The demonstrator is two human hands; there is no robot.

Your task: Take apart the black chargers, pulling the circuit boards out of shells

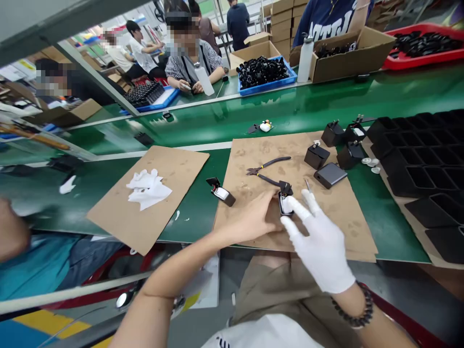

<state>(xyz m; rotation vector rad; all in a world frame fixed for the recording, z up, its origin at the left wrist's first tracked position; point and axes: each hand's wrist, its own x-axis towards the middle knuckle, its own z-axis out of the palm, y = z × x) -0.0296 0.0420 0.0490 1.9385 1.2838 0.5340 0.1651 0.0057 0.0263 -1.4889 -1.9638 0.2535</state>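
Large white block letters run across the dark blue shirt of a person beyond the tabletop; a cardboard box cuts them off. Roughly "ATT" reads; nothing else is legible.

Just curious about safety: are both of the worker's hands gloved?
No, only the right hand wears a white glove; the left hand is bare.

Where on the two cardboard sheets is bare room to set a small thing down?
Free: the near half of the left cardboard sheet, below the white wipes; the far left part of the right cardboard sheet, beyond the pliers; its near right corner, beside the gloved right hand. Crowded: from the left hand up to the black boxes.
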